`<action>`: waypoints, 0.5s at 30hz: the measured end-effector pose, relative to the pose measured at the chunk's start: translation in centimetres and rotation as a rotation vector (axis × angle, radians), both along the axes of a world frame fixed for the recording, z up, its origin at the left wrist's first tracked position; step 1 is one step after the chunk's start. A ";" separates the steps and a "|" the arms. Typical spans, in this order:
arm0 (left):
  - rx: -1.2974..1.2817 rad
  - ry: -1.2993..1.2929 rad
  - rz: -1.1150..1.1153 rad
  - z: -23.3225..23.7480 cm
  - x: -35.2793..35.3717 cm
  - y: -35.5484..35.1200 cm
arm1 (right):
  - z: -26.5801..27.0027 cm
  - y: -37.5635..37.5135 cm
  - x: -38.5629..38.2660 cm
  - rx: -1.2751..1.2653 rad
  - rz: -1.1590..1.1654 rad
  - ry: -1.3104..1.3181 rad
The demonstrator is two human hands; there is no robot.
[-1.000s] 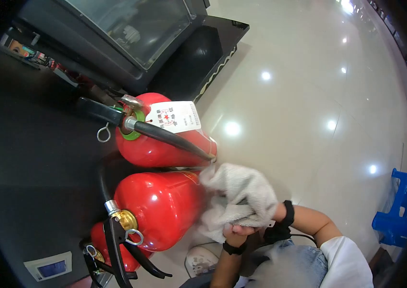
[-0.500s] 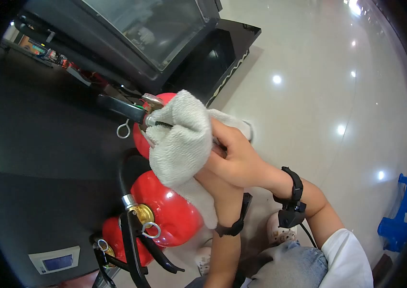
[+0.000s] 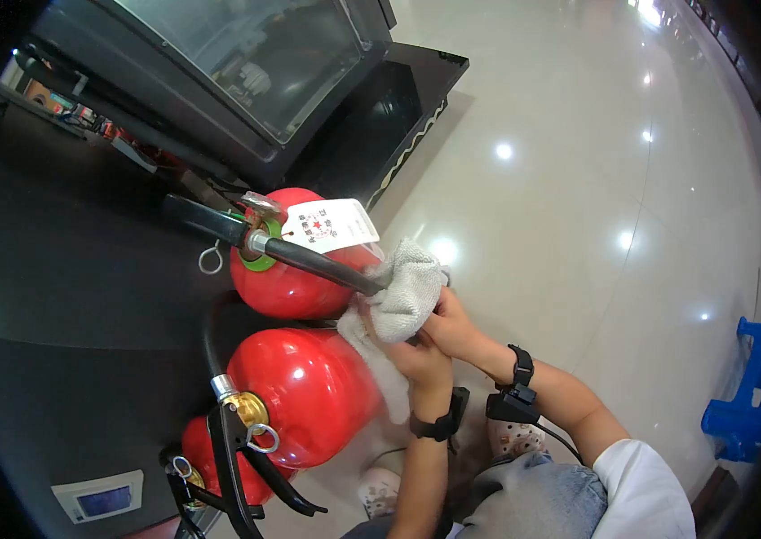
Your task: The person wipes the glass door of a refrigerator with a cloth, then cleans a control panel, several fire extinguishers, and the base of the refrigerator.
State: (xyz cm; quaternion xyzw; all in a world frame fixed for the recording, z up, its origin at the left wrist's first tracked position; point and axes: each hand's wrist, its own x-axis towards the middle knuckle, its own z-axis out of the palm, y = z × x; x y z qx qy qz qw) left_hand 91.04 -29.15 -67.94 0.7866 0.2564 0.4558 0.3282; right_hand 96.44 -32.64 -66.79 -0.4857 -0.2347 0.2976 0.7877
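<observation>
A white towel (image 3: 406,292) is bunched around the lower part of a black hose (image 3: 322,264). The hose comes from the upper red fire extinguisher (image 3: 295,290), which has a green collar, a metal pull ring and a white paper tag (image 3: 334,225). My right hand (image 3: 455,325) grips the towel from the right side. Just below it, my left hand (image 3: 418,357) is closed on the towel too, its fingers largely hidden by the cloth. Both wrists wear black straps with small devices.
A second red extinguisher (image 3: 304,395) and a smaller one (image 3: 219,463) stand below, handles pointing down. A black cabinet (image 3: 84,269) lies left, a glass-fronted black machine (image 3: 255,67) above. A blue plastic stool (image 3: 744,395) stands right on the shiny tiled floor (image 3: 560,207).
Both hands and the towel have slid down along the hose, away from the extinguisher's valve. The hose and white tag, covered before, now show. The view has shifted slightly.
</observation>
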 end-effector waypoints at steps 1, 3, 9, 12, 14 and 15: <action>-0.048 -0.044 -0.020 0.5 0.2 -0.4 | -0.7 0.1 -0.1 0.014 0.009 0.046; -0.094 -0.089 -0.034 0.2 0.3 -0.6 | -2.1 0.2 -0.3 0.031 0.000 0.055; -0.120 -0.015 -0.078 -2.5 -0.2 -0.7 | -4.4 -0.1 -0.7 0.027 0.018 0.154; -0.093 0.002 -0.068 -4.0 -0.4 -0.8 | -5.9 -0.4 -0.9 -0.022 0.029 0.193; -0.116 0.054 -0.053 -5.0 -0.7 -1.1 | -8.0 -0.6 -1.2 -0.044 0.034 0.211; -0.117 0.053 -0.053 -5.2 -0.9 -1.4 | -9.5 -0.7 -1.4 -0.103 0.021 0.225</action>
